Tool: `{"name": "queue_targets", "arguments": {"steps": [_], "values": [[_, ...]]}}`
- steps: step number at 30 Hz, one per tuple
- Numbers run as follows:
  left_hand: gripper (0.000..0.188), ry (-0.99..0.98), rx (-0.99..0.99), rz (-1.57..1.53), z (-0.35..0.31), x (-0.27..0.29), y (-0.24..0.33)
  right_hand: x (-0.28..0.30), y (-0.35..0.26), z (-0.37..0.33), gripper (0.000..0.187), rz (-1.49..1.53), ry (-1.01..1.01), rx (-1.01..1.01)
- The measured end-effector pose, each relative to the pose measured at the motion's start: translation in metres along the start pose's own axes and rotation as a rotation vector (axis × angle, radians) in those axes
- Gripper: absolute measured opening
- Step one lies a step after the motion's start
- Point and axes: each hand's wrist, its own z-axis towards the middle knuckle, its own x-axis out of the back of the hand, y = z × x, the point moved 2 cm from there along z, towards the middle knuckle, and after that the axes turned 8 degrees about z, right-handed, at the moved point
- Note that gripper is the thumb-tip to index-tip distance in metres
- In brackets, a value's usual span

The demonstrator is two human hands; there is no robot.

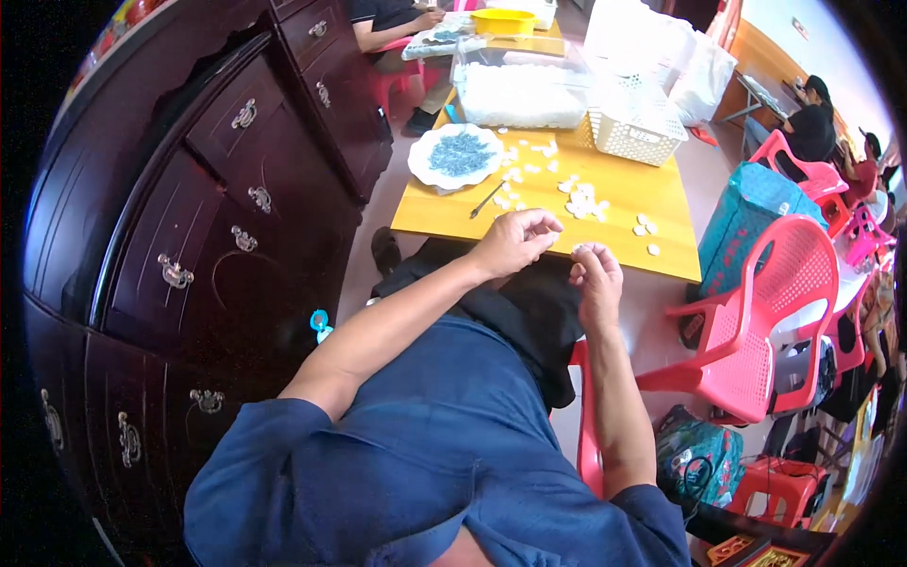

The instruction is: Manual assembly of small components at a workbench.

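Note:
Over the near edge of the yellow table [430, 210], my left hand [515, 244] is closed, fingers curled toward the thumb; anything in it is too small to make out. My right hand [597, 276] is beside it, thumb and fingers pinched on a small white piece [578, 248]. The hands are a little apart. Beyond them lies a loose cluster of small white round pieces [586, 202]. At the left stands a white scalloped plate [419, 168] bearing many thin blue-grey pieces. A thin dark tool [486, 200] rests near the plate.
A clear bin of white pieces [520, 94] and a cream slotted basket [638, 140] stand at the table's far side. Dark wooden cabinets [208, 189] line the left. Right are a blue bag [756, 213] and pink plastic chairs [770, 321]. Other people sit farther off.

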Motion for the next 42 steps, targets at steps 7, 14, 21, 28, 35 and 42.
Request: {"name": "queue_targets", "arguments": {"steps": [7, 14, 21, 28, 35, 42], "values": [[0.016, 0.043, -0.120, -0.010, -0.015, 0.007, 0.009, -0.007, 0.005, -0.005, 0.003, -0.048, -0.158, -0.080], [0.021, 0.029, -0.123, 0.092, -0.017, 0.005, 0.009, -0.013, 0.002, -0.009, 0.005, -0.087, -0.162, -0.102], [0.020, 0.040, -0.082, 0.101, -0.018, 0.004, 0.012, -0.013, 0.001, -0.010, 0.007, -0.114, -0.143, -0.093], [0.020, 0.036, -0.068, 0.097, -0.019, 0.005, 0.013, -0.013, 0.002, -0.009, 0.007, -0.122, -0.159, -0.079], [0.020, -0.008, -0.113, 0.096, -0.017, 0.003, 0.011, -0.012, 0.004, -0.009, 0.006, -0.129, -0.148, -0.075], [0.018, -0.033, -0.125, 0.136, -0.018, 0.005, 0.019, -0.011, 0.005, -0.009, 0.010, -0.139, -0.159, -0.076]]}}
